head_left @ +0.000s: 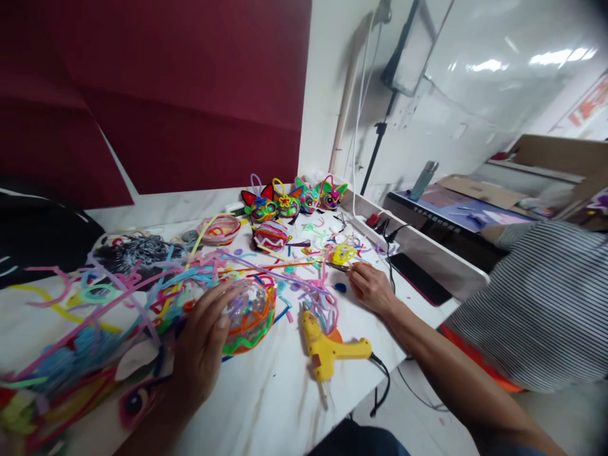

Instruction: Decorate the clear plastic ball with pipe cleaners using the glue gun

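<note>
My left hand [202,339] lies against the left side of a clear plastic ball [249,313] trimmed with orange, green and red pipe cleaners. Its fingers are stretched out, touching the ball without wrapping round it. Farther right, my right hand [370,286] is closed on a pair of scissors [338,266], with the blades pointing left and the handles mostly covered by my fingers. Between the hands, a yellow hot glue gun [325,348] lies on its side, its nozzle pointing away from me. A blue disc [340,287] rests just left of my right hand.
Loose pipe cleaners [123,294] cover the table's left side. Several decorated animal heads [285,201] stand at the back, behind a striped ball [270,234] and a pink bowl shape [218,229]. A black phone [420,278] lies right, beside a power strip [375,231]. Someone in a striped garment [541,304] is at right.
</note>
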`<state>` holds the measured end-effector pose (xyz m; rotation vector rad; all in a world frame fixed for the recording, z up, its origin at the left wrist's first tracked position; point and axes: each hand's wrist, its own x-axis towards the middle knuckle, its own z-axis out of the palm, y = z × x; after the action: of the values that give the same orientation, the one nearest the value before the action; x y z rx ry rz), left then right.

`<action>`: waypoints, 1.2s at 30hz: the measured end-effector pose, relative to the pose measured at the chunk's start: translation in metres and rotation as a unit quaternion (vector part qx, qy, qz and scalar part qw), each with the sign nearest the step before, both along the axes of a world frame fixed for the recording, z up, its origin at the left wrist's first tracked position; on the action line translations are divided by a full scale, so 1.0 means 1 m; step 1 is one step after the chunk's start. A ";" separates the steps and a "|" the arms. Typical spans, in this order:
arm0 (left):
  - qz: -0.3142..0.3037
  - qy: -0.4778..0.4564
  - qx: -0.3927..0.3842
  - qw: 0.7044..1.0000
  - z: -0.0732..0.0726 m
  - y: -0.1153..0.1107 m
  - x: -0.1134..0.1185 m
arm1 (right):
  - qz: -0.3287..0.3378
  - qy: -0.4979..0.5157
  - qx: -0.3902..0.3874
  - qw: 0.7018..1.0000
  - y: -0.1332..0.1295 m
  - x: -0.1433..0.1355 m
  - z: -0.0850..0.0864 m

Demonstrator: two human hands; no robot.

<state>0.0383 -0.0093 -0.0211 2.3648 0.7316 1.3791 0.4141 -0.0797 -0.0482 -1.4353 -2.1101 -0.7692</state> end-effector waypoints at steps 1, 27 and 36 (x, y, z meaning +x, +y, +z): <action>0.001 -0.001 -0.001 1.000 0.000 0.000 0.000 | 0.002 0.001 0.001 1.000 0.000 0.000 0.001; 0.077 0.057 -0.064 0.993 -0.024 0.011 -0.016 | 0.031 0.117 -0.128 0.984 -0.006 -0.016 0.020; 0.074 0.060 -0.035 0.995 -0.015 0.004 -0.012 | -0.040 0.062 -0.300 0.951 0.041 -0.044 0.061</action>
<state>0.0266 -0.0055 -0.0365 2.3975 0.9903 1.2533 0.3702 -0.0391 0.0130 -1.8184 -2.3026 -0.0380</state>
